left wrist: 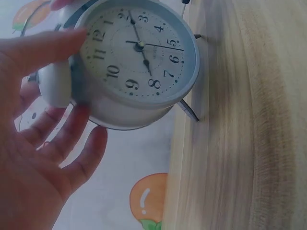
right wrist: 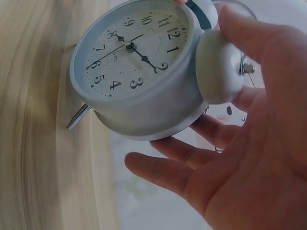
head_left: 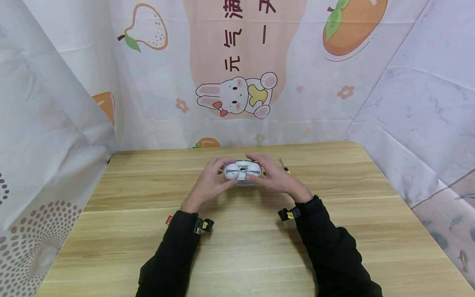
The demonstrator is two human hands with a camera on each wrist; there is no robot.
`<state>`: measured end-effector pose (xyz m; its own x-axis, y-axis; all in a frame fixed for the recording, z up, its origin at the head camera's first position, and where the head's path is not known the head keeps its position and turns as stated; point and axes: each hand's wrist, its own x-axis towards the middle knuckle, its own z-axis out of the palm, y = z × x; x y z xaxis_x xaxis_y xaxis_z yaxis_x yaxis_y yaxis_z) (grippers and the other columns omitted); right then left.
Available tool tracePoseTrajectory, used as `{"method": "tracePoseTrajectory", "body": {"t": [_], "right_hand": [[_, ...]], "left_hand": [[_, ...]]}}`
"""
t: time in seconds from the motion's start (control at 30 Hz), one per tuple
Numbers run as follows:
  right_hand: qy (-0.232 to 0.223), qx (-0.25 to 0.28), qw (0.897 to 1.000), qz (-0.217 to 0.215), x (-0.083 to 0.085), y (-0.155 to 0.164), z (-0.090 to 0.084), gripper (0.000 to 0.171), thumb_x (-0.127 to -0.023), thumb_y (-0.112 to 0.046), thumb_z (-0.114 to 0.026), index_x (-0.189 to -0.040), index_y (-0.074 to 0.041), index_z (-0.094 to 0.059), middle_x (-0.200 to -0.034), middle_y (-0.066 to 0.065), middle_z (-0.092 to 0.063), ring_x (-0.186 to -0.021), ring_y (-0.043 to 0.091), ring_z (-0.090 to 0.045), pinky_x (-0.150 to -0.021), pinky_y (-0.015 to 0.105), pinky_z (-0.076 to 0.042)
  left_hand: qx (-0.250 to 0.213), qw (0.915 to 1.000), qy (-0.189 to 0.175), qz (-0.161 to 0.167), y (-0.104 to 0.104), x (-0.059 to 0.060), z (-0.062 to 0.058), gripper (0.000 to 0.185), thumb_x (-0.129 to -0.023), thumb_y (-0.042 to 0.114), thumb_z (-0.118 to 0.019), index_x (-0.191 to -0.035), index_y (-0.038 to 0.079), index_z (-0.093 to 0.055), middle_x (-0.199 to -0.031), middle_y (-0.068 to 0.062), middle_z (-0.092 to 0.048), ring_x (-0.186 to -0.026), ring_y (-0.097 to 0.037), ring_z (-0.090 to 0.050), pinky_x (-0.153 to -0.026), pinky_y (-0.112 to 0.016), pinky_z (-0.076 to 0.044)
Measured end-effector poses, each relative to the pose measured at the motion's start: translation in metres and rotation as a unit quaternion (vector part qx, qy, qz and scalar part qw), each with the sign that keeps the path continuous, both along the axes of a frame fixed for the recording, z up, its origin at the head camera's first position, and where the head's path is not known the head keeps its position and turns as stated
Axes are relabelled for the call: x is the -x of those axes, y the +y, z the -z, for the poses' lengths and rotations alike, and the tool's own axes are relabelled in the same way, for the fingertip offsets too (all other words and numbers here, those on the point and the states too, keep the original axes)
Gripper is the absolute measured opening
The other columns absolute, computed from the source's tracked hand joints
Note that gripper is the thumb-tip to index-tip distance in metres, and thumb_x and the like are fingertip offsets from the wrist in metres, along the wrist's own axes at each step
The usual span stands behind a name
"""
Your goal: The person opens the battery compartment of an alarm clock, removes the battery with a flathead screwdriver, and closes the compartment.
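Note:
A white twin-bell alarm clock (head_left: 254, 168) stands at the back middle of the wooden table, its bells and handle seen from above. My left hand (head_left: 210, 181) holds its left side; in the left wrist view the thumb lies by the bell and dial rim, other fingers behind. On the other side my right hand (head_left: 273, 176) grips it, thumb near the right bell and fingers at the back. The dial (right wrist: 144, 62) with black numerals faces my body. Thin metal legs (left wrist: 189, 110) reach down to the tabletop.
Just right of the right hand lies a thin tool with a metal shaft and a dark and yellow handle (head_left: 285, 169), partly hidden. A printed cloth (head_left: 156, 99) hangs behind the table's back edge. More pale cloth (head_left: 419, 123) hangs at the right.

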<state>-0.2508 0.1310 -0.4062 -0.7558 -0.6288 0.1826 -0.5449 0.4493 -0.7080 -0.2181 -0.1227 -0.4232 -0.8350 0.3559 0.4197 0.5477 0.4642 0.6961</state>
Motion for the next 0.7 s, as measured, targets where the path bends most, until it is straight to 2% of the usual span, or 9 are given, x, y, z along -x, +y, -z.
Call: {"method": "tracePoseTrajectory", "body": {"t": [0.17,0.3,0.53,0.7], "right_hand": [[-0.033,-0.026,0.999,-0.009,-0.0010,0.0011,0.0015,0.081,-0.090,-0.036,-0.079,-0.156,-0.012,-0.039,-0.147,0.020,-0.041,-0.118,0.028,-0.050,-0.093,0.045,-0.049],[-0.027,-0.046,0.999,-0.010,-0.0009,0.0007,0.0021,0.083,-0.087,-0.038,-0.082,-0.154,-0.010,-0.042,-0.148,0.020,-0.041,-0.121,0.029,-0.050,-0.095,0.045,-0.047],[-0.007,-0.087,0.996,-0.017,0.0004,0.0005,0.0033,0.077,-0.087,-0.039,-0.082,-0.149,-0.008,-0.048,-0.145,0.018,-0.047,-0.125,0.030,-0.049,-0.097,0.045,-0.046],[-0.019,-0.101,0.995,-0.019,-0.0006,0.0018,0.0040,0.080,-0.086,-0.040,-0.083,-0.151,-0.012,-0.046,-0.149,0.018,-0.042,-0.124,0.029,-0.051,-0.098,0.045,-0.046]], "left_hand": [[-0.001,0.9989,-0.040,0.022,0.0001,-0.0005,-0.0002,0.050,-0.081,0.007,-0.087,-0.125,0.009,-0.064,-0.125,-0.009,-0.052,-0.106,-0.023,-0.058,-0.084,-0.032,-0.055],[0.000,0.9977,-0.061,0.029,0.0002,-0.0008,0.0004,0.045,-0.081,0.005,-0.086,-0.121,0.009,-0.063,-0.124,-0.010,-0.051,-0.103,-0.025,-0.059,-0.078,-0.028,-0.057],[-0.008,0.9967,-0.067,0.045,-0.0016,-0.0022,-0.0007,0.038,-0.083,0.010,-0.085,-0.115,0.011,-0.064,-0.119,-0.006,-0.053,-0.098,-0.023,-0.058,-0.078,-0.037,-0.058],[-0.004,0.9956,-0.076,0.056,-0.0023,-0.0021,0.0007,0.036,-0.083,0.007,-0.085,-0.113,0.011,-0.065,-0.115,-0.006,-0.054,-0.099,-0.023,-0.059,-0.079,-0.039,-0.058]]}}
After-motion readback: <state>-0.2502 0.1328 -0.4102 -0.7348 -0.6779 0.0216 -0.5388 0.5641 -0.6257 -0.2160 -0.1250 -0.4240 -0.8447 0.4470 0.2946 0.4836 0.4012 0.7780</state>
